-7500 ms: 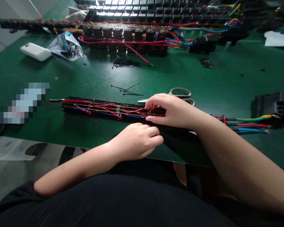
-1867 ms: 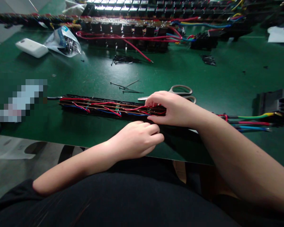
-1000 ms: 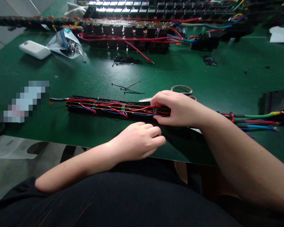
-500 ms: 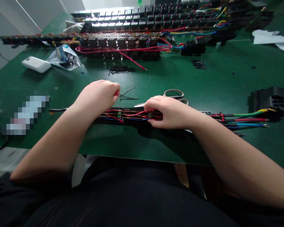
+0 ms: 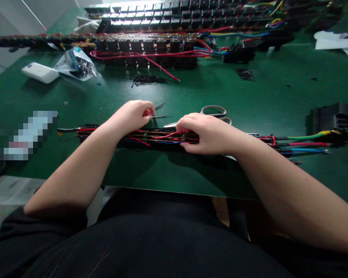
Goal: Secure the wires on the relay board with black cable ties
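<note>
Green tabletop [image 5: 162, 170] | left hand [image 5: 133, 116] curled at cable ties [image 5: 162, 116], grip unclear | right hand [image 5: 207, 133] clamped on wired strip [image 5: 162, 139]

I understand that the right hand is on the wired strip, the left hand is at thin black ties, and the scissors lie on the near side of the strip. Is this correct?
No: the head view shows the scissors on the far side of the wired strip. The right hand is on the strip and the left hand is at thin black ties, as you wrote.
</note>
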Demonstrator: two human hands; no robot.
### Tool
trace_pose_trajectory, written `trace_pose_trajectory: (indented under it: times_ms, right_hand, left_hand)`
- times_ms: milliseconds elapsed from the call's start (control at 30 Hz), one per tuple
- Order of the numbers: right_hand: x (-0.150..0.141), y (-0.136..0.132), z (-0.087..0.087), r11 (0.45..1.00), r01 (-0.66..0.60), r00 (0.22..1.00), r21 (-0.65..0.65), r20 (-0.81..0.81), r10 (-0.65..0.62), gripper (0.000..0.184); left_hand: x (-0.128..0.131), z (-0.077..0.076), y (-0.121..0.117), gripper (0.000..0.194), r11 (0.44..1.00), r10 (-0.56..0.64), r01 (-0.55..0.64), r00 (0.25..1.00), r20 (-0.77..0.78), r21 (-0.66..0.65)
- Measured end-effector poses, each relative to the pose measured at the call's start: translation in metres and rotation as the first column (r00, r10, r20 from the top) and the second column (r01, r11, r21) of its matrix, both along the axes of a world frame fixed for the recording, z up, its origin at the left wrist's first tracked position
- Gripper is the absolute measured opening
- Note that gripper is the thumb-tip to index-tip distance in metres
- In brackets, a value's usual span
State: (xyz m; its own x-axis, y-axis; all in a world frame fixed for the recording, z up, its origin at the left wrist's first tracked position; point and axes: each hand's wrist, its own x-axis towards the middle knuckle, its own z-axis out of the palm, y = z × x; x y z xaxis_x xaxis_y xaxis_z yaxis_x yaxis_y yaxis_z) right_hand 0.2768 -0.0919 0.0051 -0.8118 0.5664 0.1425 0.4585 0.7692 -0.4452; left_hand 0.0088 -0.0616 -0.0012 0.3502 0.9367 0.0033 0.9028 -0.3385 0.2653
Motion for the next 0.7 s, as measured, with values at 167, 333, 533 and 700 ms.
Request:
trace_pose_trajectory:
  times_ms: [167,333,533,700]
  right_hand:
    - [0.0003,-0.0012,0.0,1.0,0.003,1.0,0.017,-0.005,-0.003,0.019]
    - [0.0006,-0.0008,0.0006,1.0,0.003,1.0,0.006,0.01,-0.003,0.019]
    - [0.0001,0.0004,0.0009,1.0,0.005,0.999,-0.002,0.033,-0.005,0.02]
    - [0.0012,-0.001,0.0003,1.0,-0.001,1.0,0.017,0.016,0.001,0.025]
  left_hand:
    - [-0.0023,-0.0009,-0.0015,0.021,0.999,0.014,-0.009,0.995,0.098,-0.047]
    - [-0.0031,-0.0001,-0.003,0.014,0.993,0.113,-0.104,0.981,0.16,-0.064]
    - [-0.0035,0.0026,-0.0042,0.011,0.992,0.102,-0.09,0.985,0.139,-0.087]
    - [-0.0023,0.0054,-0.006,0.018,0.999,0.008,0.0,0.98,0.2,-0.038]
